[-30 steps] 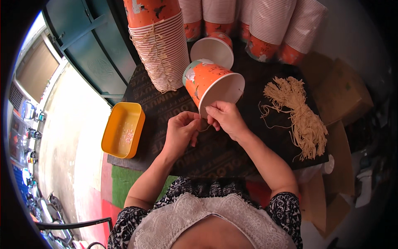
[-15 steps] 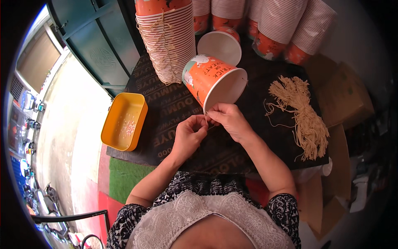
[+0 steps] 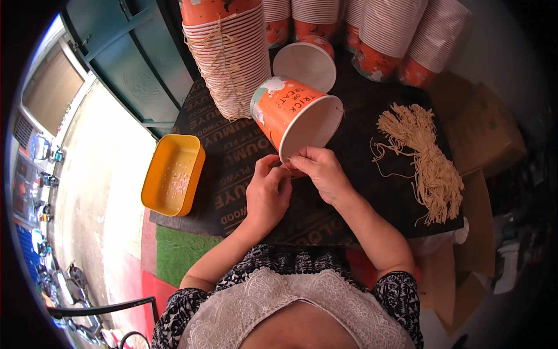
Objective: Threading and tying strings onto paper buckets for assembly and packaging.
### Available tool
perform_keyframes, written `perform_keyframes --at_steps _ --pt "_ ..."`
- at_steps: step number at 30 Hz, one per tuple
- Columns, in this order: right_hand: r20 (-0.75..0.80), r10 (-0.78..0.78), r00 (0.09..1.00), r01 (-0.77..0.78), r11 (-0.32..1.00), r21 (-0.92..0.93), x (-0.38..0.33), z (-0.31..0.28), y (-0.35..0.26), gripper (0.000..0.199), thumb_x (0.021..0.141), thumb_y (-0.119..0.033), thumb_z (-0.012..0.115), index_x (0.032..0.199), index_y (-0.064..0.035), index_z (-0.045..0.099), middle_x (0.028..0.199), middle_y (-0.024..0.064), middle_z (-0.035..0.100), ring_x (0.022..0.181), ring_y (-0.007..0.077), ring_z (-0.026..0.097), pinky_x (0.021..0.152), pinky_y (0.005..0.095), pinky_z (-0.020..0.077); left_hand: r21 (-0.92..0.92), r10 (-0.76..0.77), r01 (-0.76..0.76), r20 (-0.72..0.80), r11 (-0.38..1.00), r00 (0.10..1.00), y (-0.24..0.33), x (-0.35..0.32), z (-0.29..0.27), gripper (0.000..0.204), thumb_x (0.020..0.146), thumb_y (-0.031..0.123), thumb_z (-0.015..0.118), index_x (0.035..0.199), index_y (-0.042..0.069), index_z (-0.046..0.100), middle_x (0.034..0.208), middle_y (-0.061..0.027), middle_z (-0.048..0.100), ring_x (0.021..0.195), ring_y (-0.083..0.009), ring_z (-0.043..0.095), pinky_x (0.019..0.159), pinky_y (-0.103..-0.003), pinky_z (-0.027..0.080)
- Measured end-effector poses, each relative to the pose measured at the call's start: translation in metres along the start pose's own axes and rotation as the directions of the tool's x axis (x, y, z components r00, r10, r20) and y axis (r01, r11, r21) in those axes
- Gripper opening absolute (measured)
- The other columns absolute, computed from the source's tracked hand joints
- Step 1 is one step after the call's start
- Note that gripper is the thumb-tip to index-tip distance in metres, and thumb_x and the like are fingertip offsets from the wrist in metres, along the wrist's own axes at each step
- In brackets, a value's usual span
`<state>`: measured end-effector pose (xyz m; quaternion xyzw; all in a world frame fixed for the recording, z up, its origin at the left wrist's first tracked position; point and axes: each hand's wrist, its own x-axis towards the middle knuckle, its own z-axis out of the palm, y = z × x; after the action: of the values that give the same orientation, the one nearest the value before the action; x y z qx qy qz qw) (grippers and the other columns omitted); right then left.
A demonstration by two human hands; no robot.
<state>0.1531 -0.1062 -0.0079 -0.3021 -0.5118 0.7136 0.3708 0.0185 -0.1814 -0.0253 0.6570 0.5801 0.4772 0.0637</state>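
Observation:
An orange paper bucket (image 3: 282,113) with a white rim lies tilted on its side, its mouth turned toward me and to the right. At the near edge of the rim my right hand (image 3: 322,174) pinches the bucket between thumb and fingers. Close beside it, my left hand (image 3: 269,195) is closed, its fingertips on a thin cord (image 3: 286,167) at the rim. The fingers partly hide the cord. A small end of cord pokes out at the rim's far right side. Another bucket (image 3: 305,67) lies behind, its pale opening facing me.
A tall stack of buckets with cord handles (image 3: 229,64) stands behind on the left. Several wrapped stacks (image 3: 389,35) line the back. On the dark tabletop (image 3: 232,151) are a yellow tub (image 3: 197,174) holding small pale bits and, at right, a beige cord bundle (image 3: 427,166). Cardboard boxes (image 3: 488,131) stand at right.
My left hand has turned, its fingers curling in closer to the rim. The right hand keeps its pinch there. The view has shifted slightly.

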Motion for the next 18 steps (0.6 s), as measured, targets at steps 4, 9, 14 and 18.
perform_keyframes --at_steps 4,9,14,18 --pt "-0.039 -0.035 0.999 0.037 0.999 0.039 0.0 -0.004 0.002 0.014 0.092 -0.011 0.057 0.089 0.0002 0.064 0.084 0.0046 0.066 0.075 0.0095 0.061 0.069 0.0241 0.0496 0.134 0.024 -0.022 -0.011 0.991 1.0 0.01 0.0 0.001 0.02 0.075 0.0 0.066 0.095 0.005 0.064 0.111 -0.0136 0.056 0.089 -0.0317 0.064 0.068 -0.038 0.054" --pt "-0.04 -0.06 0.997 0.062 0.997 0.056 -0.001 -0.007 0.002 0.014 0.092 -0.014 0.057 0.085 -0.0036 0.063 0.078 0.0015 0.063 0.071 0.0078 0.057 0.065 0.0226 0.0447 0.078 0.175 -0.182 0.09 0.98 0.98 0.014 0.001 0.003 0.027 0.076 0.001 0.065 0.103 0.005 0.066 0.113 -0.0129 0.055 0.089 -0.0288 0.064 0.067 -0.037 0.054" --pt "-0.057 0.056 0.997 -0.048 0.99 0.134 -0.001 -0.013 -0.001 0.011 0.092 -0.014 0.056 0.085 -0.0052 0.058 0.068 -0.0017 0.054 0.051 0.0041 0.041 0.046 0.0198 0.0316 -0.155 0.038 -0.024 0.09 0.988 0.995 0.015 0.005 -0.005 0.01 0.083 0.002 0.063 0.093 0.002 0.066 0.088 -0.0126 0.062 0.069 -0.026 0.064 0.062 -0.033 0.051" --pt "-0.083 0.117 0.99 -0.107 0.988 0.115 -0.005 -0.012 -0.01 0.01 0.092 -0.014 0.055 0.088 -0.005 0.057 0.067 0.0009 0.055 0.045 0.0031 0.034 0.04 0.0187 0.0232 -0.477 -0.401 0.546 0.378 0.689 0.835 0.006 0.023 -0.011 0.016 0.093 0.011 0.057 0.096 -0.003 0.064 0.072 -0.0025 0.059 0.053 -0.0068 0.051 0.046 -0.022 0.042"
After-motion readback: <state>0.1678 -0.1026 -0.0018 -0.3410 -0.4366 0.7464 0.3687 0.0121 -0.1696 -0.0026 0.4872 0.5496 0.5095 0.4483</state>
